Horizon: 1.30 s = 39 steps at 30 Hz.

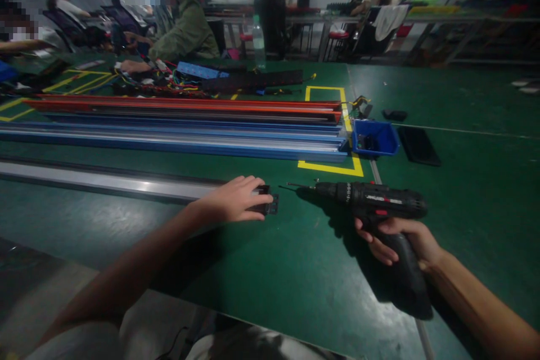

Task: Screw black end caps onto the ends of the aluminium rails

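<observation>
L hand (234, 200), over the green table (481, 219), grips the long gray bar (139, 184) lying there; R hand (419, 239) holds the black drill (375, 198), w/ thin bit (300, 185) near the small end piece (274, 204). Loose hold (esp. on the drill) could let bit slip & poke fingers.

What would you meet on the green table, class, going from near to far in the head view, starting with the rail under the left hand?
Grey rail → blue rails → orange rail → long black strip → clear bottle.
</observation>
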Motion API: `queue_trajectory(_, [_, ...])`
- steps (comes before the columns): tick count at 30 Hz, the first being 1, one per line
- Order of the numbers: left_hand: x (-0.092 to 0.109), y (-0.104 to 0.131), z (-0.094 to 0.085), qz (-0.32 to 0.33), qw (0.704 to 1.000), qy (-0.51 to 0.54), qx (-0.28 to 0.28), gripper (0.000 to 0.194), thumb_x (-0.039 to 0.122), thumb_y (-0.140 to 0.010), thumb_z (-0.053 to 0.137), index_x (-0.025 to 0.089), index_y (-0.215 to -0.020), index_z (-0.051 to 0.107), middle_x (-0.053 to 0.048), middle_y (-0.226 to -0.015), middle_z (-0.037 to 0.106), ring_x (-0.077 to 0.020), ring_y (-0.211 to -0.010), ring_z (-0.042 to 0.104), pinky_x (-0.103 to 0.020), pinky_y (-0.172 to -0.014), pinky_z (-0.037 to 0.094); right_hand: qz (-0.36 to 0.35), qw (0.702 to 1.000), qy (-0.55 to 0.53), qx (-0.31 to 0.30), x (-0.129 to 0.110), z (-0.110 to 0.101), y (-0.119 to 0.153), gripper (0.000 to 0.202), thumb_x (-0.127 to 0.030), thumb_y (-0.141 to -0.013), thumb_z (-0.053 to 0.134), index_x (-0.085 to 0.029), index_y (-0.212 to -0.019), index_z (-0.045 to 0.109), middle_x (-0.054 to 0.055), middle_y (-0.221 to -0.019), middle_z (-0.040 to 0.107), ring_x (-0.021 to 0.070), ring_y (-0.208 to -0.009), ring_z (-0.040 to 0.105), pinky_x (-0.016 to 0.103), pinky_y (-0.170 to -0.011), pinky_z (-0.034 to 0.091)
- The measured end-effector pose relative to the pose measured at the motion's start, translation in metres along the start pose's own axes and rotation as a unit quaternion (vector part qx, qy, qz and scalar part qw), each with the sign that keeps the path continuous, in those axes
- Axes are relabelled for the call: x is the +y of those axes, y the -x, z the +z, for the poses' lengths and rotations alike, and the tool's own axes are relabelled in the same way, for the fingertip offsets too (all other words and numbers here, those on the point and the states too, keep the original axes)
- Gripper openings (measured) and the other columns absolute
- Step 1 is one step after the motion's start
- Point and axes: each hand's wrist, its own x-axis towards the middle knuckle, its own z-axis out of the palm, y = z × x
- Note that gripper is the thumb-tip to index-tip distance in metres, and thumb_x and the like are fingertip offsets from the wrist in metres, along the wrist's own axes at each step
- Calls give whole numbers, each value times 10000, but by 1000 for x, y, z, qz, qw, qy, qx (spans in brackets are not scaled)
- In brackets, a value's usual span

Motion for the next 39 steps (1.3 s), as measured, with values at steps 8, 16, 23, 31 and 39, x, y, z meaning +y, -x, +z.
queue_trajectory(8, [3,4,7,13,998,-55,42,545,516,-1022,621,344,-1536,556,-207,-1535,544,-333,-1258,611,-478,-992,543,-13,1000,-22,0,3,-5,-4,336,-263,-851,670,-62,-1096,779,82,-839,687,59,-423,483,228,-456,477])
queue_trajectory(16, [11,6,8,75,988,-121,66,503,164,-994,658,439,-1410,594,-139,-1710,398,-378,-1450,532,-525,-1066,516,-70,996,-26,57,-8,-8,-9,286,-244,-827,640,-87,-1042,746,54,-800,657,40,-399,356,220,-421,437])
queue_trajectory(23, [12,5,6,108,983,-125,74,477,120,-957,670,401,-1340,620,-115,-1690,451,-374,-1399,592,-507,-1032,515,-117,989,-40,84,-12,-15,-14,284,-237,-821,639,-92,-1043,739,52,-803,663,32,-415,350,208,-457,468])
queue_trajectory(31, [13,2,4,129,982,-129,54,523,122,-905,723,402,-1333,615,-99,-1686,460,-389,-1345,615,-489,-939,550,-120,988,-55,86,-8,-16,-12,291,-244,-824,647,-83,-1048,741,48,-803,665,31,-409,359,203,-450,470])
queue_trajectory(39, [9,3,7,134,984,-97,65,477,123,-942,683,403,-1327,654,-105,-1669,484,-388,-1347,619,-506,-964,551,-125,986,-64,90,-8,-16,-11,301,-247,-807,645,-72,-1028,749,48,-772,664,39,-393,316,222,-417,449])
